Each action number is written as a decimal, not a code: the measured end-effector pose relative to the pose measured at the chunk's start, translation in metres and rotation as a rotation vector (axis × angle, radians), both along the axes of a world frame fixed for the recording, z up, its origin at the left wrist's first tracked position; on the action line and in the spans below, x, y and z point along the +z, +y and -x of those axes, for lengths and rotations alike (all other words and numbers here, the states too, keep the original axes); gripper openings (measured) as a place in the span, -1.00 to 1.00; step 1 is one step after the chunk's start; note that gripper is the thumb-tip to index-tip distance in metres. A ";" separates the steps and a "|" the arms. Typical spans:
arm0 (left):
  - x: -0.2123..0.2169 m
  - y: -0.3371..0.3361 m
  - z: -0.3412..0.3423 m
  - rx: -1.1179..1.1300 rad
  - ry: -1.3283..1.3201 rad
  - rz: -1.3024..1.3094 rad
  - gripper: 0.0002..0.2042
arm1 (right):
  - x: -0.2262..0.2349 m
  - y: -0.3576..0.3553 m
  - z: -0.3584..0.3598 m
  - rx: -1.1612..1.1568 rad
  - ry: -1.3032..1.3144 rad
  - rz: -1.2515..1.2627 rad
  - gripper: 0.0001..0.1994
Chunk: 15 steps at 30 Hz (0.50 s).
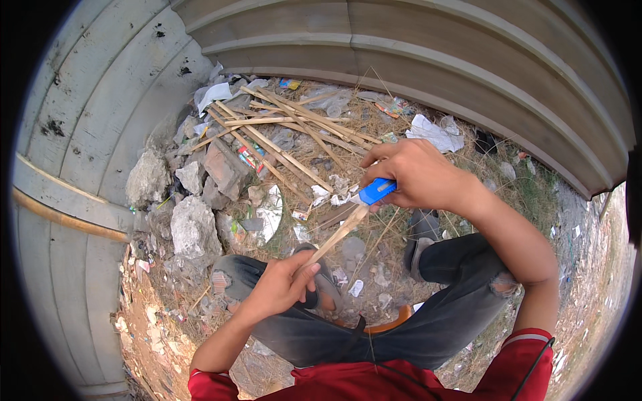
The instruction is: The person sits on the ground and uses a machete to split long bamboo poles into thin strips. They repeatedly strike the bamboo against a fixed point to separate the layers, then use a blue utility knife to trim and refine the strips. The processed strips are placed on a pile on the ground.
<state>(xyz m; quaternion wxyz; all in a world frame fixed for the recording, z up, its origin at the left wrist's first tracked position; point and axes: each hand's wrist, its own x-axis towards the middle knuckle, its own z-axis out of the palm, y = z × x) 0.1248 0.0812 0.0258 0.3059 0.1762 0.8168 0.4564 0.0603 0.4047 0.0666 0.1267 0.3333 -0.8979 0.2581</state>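
Observation:
My left hand [286, 284] is closed around the lower end of a pale wooden stick [338, 236], which slants up and to the right in front of my knees. In my right hand [418, 175] is a blue utility knife [377, 191], its blade end against the upper tip of the stick. The fingers of my right hand partly cover the knife's handle. Beyond my hands, several similar sticks [287, 120] lie in a loose, crossed pile on the littered ground.
Broken rocks [194, 227] and a brick-like block [226, 166] sit to the left of the sticks. A corrugated metal sheet [428, 53] closes off the far side, and a grey panel wall [100, 120] the left. Paper scraps [435, 132] and dry grass cover the ground. My legs are bent on both sides.

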 end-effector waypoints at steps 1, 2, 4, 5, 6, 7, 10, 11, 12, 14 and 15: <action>-0.003 0.003 0.002 0.067 -0.126 -0.091 -0.62 | -0.006 -0.002 0.000 -0.084 0.109 0.089 -0.75; -0.009 0.005 0.006 0.139 -0.252 -0.182 -0.61 | -0.006 -0.008 0.003 -0.226 0.226 0.142 -0.72; -0.023 0.010 0.015 0.253 -0.402 -0.391 -0.61 | -0.005 -0.006 0.004 -0.380 0.260 0.162 -0.60; -0.032 0.012 0.020 0.303 -0.423 -0.511 -0.62 | -0.006 -0.008 0.004 -0.379 0.153 0.179 -0.60; -0.039 0.016 0.028 0.346 -0.442 -0.635 -0.62 | -0.006 -0.011 0.002 -0.382 0.049 0.190 -0.59; -0.044 0.020 0.035 0.359 -0.461 -0.670 -0.62 | -0.008 -0.013 0.001 -0.383 -0.055 0.202 -0.57; -0.050 0.039 0.048 0.380 -0.496 -0.730 -0.60 | -0.022 -0.024 -0.004 -0.321 -0.288 0.116 -0.52; -0.053 0.045 0.047 0.378 -0.478 -0.724 -0.60 | -0.027 -0.028 -0.006 -0.299 -0.330 0.080 -0.52; -0.056 0.050 0.047 0.377 -0.459 -0.717 -0.59 | -0.032 -0.032 -0.006 -0.259 -0.365 0.049 -0.53; -0.063 0.050 0.048 0.360 -0.427 -0.702 -0.59 | -0.044 -0.039 -0.003 -0.210 -0.411 0.028 -0.52; -0.063 0.049 0.048 0.362 -0.450 -0.720 -0.59 | -0.049 -0.043 -0.002 -0.184 -0.435 0.019 -0.52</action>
